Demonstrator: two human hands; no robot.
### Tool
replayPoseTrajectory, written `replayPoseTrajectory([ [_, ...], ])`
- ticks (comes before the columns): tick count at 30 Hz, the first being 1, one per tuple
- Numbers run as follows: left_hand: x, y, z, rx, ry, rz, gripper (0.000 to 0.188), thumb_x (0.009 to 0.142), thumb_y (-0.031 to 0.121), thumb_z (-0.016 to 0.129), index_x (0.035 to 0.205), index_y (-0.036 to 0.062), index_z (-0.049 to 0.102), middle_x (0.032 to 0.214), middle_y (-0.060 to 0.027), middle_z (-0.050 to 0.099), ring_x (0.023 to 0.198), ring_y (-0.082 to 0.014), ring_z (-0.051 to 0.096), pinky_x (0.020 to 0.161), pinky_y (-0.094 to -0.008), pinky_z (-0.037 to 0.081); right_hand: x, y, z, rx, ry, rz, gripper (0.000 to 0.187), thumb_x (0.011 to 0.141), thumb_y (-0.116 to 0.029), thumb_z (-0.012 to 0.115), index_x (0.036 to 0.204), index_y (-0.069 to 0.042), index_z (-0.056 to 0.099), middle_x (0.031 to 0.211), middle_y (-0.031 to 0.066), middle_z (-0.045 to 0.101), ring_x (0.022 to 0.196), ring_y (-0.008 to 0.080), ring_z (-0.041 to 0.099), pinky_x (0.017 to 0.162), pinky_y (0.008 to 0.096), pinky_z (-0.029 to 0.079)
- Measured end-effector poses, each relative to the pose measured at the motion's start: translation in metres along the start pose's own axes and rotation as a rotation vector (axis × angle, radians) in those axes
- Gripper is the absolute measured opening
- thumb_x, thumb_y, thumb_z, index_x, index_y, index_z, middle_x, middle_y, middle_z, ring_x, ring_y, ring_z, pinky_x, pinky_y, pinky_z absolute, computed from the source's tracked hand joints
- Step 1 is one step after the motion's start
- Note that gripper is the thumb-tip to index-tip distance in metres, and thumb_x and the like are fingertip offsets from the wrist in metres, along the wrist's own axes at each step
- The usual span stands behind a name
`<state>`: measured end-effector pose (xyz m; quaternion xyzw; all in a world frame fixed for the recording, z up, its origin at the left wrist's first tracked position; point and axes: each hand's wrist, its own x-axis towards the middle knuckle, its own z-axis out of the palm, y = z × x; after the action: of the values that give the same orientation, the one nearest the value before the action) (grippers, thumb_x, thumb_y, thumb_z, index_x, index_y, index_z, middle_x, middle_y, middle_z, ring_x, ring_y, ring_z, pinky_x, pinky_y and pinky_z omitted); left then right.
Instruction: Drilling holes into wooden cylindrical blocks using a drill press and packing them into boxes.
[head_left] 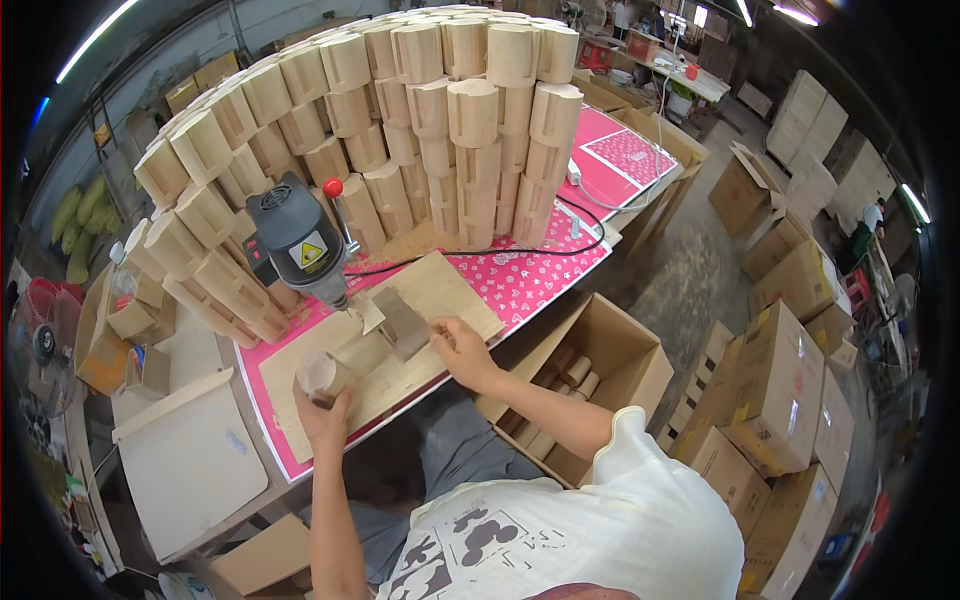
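My left hand (325, 415) is wrapped round a short wooden cylinder (319, 374) at the near left of a plywood board (458, 292). My right hand (462, 350) is closed, its fingers curled at the right edge of a grey-brown flat block (404, 325); whether anything is in them is hidden. A small bench drill (297, 240) with a dark motor head and a red-knobbed lever (333, 188) stands beyond my hands. Its tip points down at a pale wooden piece (366, 313) beside the block.
Tall stacks of grooved wooden cylinders (428, 108) curve behind the drill on a pink patterned cloth (530, 280). A black cable (560, 252) crosses the cloth. To my right, an open carton (628, 350) holds several wooden pieces; closed cartons (785, 375) stand farther right.
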<state>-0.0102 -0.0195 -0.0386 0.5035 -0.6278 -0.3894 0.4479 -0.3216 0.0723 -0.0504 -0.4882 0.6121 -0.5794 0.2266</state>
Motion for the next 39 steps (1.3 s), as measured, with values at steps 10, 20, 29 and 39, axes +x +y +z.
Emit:
replayPoseTrajectory([
  [10, -0.087, 0.073, 0.029, 0.065, -0.142, 0.026, 0.095, 0.080, 0.014, 0.103, 0.156, -0.0033, 0.049, 0.147, -0.0188, 0.062, 0.138, -0.0297, 0.063, 0.117, -0.0432, 0.053, -0.082, -0.078, 0.028, -0.166, -0.287, -0.297, 0.064, 0.095, -0.029, 0.085, 0.148, 0.000, 0.063, 0.144, 0.0243, 0.066, 0.139, 0.0433, 0.063, 0.117, 0.0510, 0.053],
  [20, -0.094, 0.113, 0.043, -0.069, -0.310, 0.307, 0.077, 0.086, 0.004, 0.096, 0.153, 0.0068, 0.057, 0.150, -0.0126, 0.059, 0.132, -0.0264, 0.065, 0.101, -0.0388, 0.060, -0.079, -0.082, -0.027, -0.202, -0.122, -0.226, 0.067, 0.081, -0.008, 0.094, 0.142, -0.002, 0.066, 0.134, 0.0173, 0.069, 0.120, 0.0360, 0.069, 0.097, 0.0427, 0.058],
  [29, -0.093, 0.135, 0.052, -0.048, -0.341, 0.344, 0.080, 0.083, 0.002, 0.098, 0.153, 0.0069, 0.058, 0.153, -0.0126, 0.060, 0.131, -0.0255, 0.067, 0.098, -0.0377, 0.062, -0.081, -0.093, -0.036, -0.178, -0.105, -0.226, 0.068, 0.082, -0.009, 0.094, 0.144, -0.002, 0.066, 0.137, 0.0153, 0.067, 0.127, 0.0323, 0.066, 0.099, 0.0413, 0.059],
  [39, -0.107, 0.090, 0.034, 0.056, -0.426, 0.174, 0.055, 0.103, 0.002, 0.083, 0.154, 0.0017, 0.062, 0.141, -0.0140, 0.074, 0.126, -0.0242, 0.075, 0.107, -0.0387, 0.060, -0.165, 0.026, -0.126, 0.337, 0.387, 0.438, 0.049, 0.105, -0.021, 0.084, 0.143, 0.003, 0.066, 0.131, 0.0116, 0.075, 0.108, 0.0168, 0.073, 0.090, 0.0344, 0.060],
])
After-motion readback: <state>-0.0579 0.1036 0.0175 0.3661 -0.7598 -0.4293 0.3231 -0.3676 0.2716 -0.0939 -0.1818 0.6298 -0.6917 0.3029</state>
